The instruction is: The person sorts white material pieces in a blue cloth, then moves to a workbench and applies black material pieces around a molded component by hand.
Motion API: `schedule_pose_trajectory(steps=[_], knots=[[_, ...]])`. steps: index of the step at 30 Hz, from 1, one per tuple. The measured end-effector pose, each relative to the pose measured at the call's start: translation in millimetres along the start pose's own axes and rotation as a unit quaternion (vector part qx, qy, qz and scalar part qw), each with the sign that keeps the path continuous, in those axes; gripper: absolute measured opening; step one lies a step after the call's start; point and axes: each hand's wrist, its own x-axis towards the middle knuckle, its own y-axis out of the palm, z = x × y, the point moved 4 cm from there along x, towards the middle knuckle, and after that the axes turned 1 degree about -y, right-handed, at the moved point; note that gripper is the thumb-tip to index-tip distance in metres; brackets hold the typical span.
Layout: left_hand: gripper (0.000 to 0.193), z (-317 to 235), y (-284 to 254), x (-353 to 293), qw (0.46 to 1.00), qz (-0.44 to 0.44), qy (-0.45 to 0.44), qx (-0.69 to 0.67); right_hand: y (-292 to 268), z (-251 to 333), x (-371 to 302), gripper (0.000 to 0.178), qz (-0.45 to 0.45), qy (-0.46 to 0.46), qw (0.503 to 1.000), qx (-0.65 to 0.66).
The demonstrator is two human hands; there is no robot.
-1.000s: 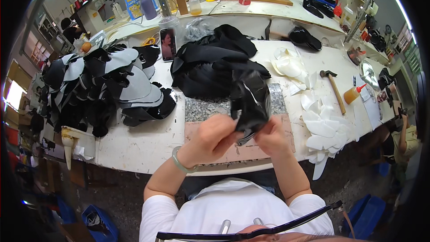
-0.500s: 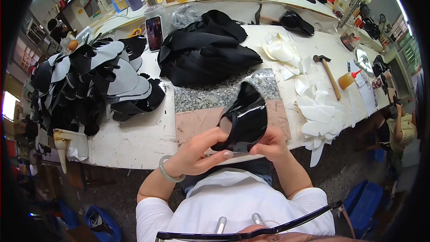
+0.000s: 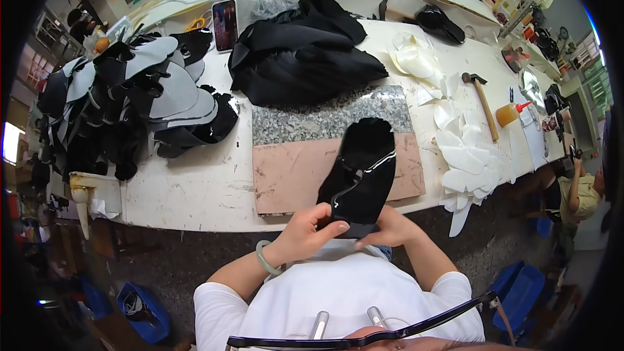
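A shiny black shoe upper (image 3: 363, 172) stands upright between my hands, over the front edge of the table. My left hand (image 3: 313, 230) pinches its lower left edge, thumb in front and fingers curled round the side. My right hand (image 3: 390, 227) grips the lower right edge, its fingers partly hidden behind the piece. Beyond the upper lie a pinkish-brown board (image 3: 292, 179) and a speckled stone slab (image 3: 296, 123). To the left is a heap of black and grey shoe uppers (image 3: 172, 94). Black cloth-like material (image 3: 305, 58) is bunched behind the slab.
Thin white cut pieces (image 3: 471, 162) spread over the right side, beside a hammer (image 3: 482, 105) and a glue bottle (image 3: 510, 114) with a red tip. A phone (image 3: 225, 25) stands at the back. Blue bins (image 3: 146, 312) sit on the floor. Another person (image 3: 580, 194) is at far right.
The shoe upper has turned from a tilted, folded view to a flatter, more upright one. Both hands have shifted slightly toward me, and the view has moved a little.
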Motion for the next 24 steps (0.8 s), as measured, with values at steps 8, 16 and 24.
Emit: schedule_pose_trajectory(steps=[8,16,24], knots=[[0.019,-5.5,20.6,-2.6,0.994,0.043,-0.074,0.068,5.7,3.9,-28.0,0.019,-0.266,0.145,0.939,0.162],[0.017,-10.6,11.1,-10.5,0.979,-0.109,0.093,0.143,7.6,10.9,-13.5,0.014,-0.261,0.106,0.889,0.362],[0.01,-49.6,-7.8,-12.9,0.894,-0.154,0.317,0.276,13.6,31.2,11.2,0.018,-0.212,0.057,0.934,0.281]])
